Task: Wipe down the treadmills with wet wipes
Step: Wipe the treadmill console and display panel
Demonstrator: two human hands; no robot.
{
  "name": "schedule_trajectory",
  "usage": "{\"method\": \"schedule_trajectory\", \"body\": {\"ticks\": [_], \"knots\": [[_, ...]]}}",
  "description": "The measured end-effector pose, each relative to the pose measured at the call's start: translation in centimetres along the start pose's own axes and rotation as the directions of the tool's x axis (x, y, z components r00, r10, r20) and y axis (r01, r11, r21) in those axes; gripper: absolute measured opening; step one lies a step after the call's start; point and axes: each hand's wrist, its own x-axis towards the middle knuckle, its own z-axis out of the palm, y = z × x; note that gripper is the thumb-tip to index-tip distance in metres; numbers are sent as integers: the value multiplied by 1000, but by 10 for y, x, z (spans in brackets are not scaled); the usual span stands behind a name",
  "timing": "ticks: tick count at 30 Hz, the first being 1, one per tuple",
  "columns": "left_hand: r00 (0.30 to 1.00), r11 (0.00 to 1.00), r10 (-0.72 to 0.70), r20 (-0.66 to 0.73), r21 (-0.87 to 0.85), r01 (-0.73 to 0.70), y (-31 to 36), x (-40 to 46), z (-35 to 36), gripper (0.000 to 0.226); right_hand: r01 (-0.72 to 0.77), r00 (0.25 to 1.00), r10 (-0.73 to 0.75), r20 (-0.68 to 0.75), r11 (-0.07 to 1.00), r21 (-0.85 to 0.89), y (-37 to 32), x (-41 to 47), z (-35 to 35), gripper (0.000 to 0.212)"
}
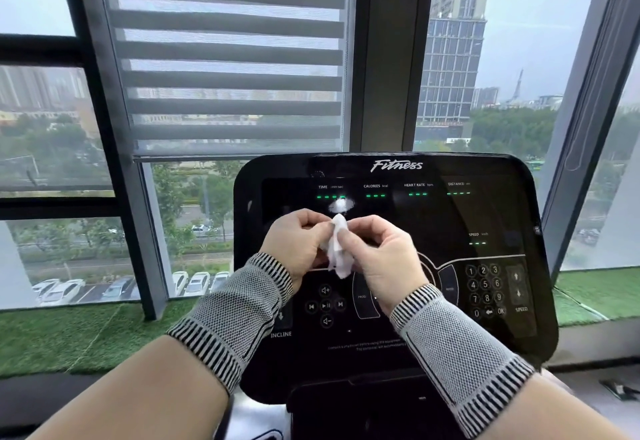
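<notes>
Hands met in front of the console (450, 218) face, above its lower button row: the left hand (299, 242) and right hand (379, 256) both pinched a white wipe (337, 249) between thumb and curled fingers, holding it crumpled and upright between them, its lower end hanging loose. The wipe sat just below the TIME readout near the console's upper left, clear of the glass as far as could be told. Both wrists wore striped knit sleeves (235, 315), and a blind (228, 58) hung behind the console's left edge.
</notes>
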Motion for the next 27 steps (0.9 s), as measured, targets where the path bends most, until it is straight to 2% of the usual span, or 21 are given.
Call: {"method": "schedule_trajectory", "body": {"ticks": [3,5,6,8,10,13,17,19,21,22,23,24,25,26,27], "knots": [[966,955,198,-164,254,-152,-3,9,-4,5,80,994,-91,-68,985,-151,-7,24,8,18],[940,937,262,-220,290,-193,-3,11,-8,6,166,956,-228,-182,938,-304,-17,53,11,16],[935,936,269,-232,291,-197,-3,12,-10,8,208,926,-321,-200,874,-438,-25,67,12,12],[933,939,264,-246,288,-189,-3,13,-15,11,275,882,-450,-141,733,-623,-40,89,15,8],[932,944,253,-259,279,-179,-5,14,-21,13,355,859,-512,-5,604,-713,-45,110,23,14],[936,950,235,-261,266,-165,-7,15,-27,14,470,847,-441,297,359,-807,-37,127,31,21],[938,953,219,-269,265,-146,-8,16,-30,13,598,768,-385,511,145,-789,-28,132,25,25],[936,952,222,-274,270,-147,-7,16,-29,13,583,775,-315,547,25,-812,-29,131,11,28],[935,949,234,-267,273,-160,-6,16,-25,13,462,830,-343,440,-17,-887,-32,128,-9,30],[937,947,239,-256,275,-166,-4,15,-22,12,393,846,-408,342,43,-919,-34,122,-18,26],[941,946,240,-240,275,-171,-3,15,-18,11,328,863,-456,217,180,-927,-36,115,-25,21],[947,947,234,-222,273,-170,-2,15,-13,10,284,886,-456,86,387,-877,-38,105,-28,15],[954,950,220,-203,267,-162,-1,15,-8,9,251,920,-391,-18,624,-740,-38,94,-29,10],[964,956,198,-177,253,-150,-1,15,-3,10,201,959,-276,-68,827,-525,-37,81,-28,8],[977,965,165,-136,227,-132,0,15,3,12,133,984,-162,-68,941,-312,-34,69,-25,8]]}}
